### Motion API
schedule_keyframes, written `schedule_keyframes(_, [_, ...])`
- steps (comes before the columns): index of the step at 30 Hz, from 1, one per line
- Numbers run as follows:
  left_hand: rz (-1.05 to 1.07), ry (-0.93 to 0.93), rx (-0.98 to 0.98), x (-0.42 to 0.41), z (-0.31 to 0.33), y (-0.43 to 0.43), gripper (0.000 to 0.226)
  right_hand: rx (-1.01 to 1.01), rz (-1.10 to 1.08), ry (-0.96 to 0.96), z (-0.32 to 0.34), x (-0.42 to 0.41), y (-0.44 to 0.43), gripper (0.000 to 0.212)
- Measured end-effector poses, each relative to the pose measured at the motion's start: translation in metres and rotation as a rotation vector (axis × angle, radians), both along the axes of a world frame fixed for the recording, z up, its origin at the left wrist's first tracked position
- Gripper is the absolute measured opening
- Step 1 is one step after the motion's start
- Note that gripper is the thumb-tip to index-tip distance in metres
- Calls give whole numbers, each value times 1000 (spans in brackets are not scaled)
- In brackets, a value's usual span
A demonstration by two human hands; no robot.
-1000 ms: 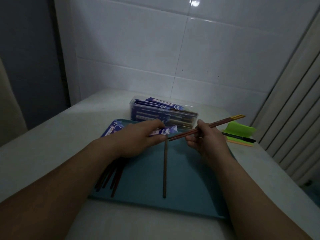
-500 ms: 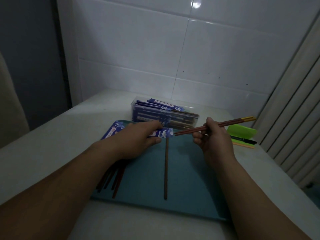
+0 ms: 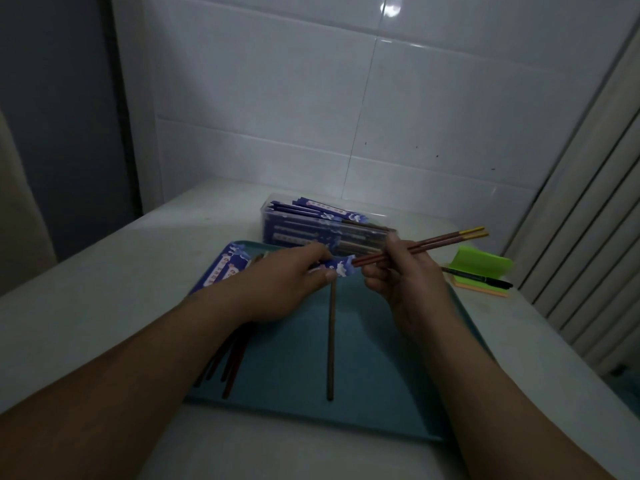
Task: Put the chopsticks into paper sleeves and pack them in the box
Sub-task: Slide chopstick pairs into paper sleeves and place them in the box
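Note:
My left hand (image 3: 287,284) pinches the open end of a blue patterned paper sleeve (image 3: 341,266) above the teal tray (image 3: 381,375). My right hand (image 3: 401,275) grips a pair of brown chopsticks with yellow ends (image 3: 436,242), their tips at the sleeve's mouth. A single brown chopstick (image 3: 331,341) lies lengthwise on the tray. Several dark red chopsticks (image 3: 230,362) lie under my left forearm. More blue sleeves (image 3: 230,268) sit at the tray's far left corner. The clear box (image 3: 325,230) behind the tray holds several sleeved chopsticks.
A green pad on orange sticky notes (image 3: 481,268) with a black pen (image 3: 478,277) across it lies right of the tray. White tiled wall stands behind the white table (image 3: 104,306). A ribbed panel runs along the right side.
My right hand brought the pair of chopsticks back leftward, so their tips now meet the sleeve's open end. My left hand keeps holding the sleeve in place.

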State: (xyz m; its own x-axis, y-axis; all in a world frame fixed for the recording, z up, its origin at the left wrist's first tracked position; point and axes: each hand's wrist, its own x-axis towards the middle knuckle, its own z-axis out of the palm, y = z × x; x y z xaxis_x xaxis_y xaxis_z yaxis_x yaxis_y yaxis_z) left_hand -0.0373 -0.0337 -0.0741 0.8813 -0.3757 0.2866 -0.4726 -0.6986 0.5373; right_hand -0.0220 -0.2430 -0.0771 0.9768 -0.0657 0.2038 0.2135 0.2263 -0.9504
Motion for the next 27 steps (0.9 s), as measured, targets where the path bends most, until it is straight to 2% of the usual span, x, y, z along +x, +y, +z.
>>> schedule_keyframes(5, [19, 88, -158, 0, 5, -5, 20, -163, 32, 39, -5, -5, 8, 26])
schedule_keyframes(8, [9, 162, -157, -2, 8, -1, 22, -115, -56, 90, -4, 0, 4, 34])
schedule_keyframes(11, [2, 156, -136, -4, 9, -1, 21, -2, -150, 77, -2, 8, -9, 30])
schedule_keyframes(14, [0, 164, -136, -4, 9, -1, 20, 16, -68, 71, -3, 9, -11, 26])
schedule_keyframes(20, [-5, 157, -162, -5, 12, -3, 19, -141, 74, 115, -6, -3, 3, 31])
schedule_keyframes(25, [4, 156, -119, -4, 12, 2, 18, -111, -274, 73, -1, 9, -13, 32])
schedule_keyframes(27, [1, 158, -93, -3, 12, 3, 18, -180, -302, 35, -2, 10, -16, 29])
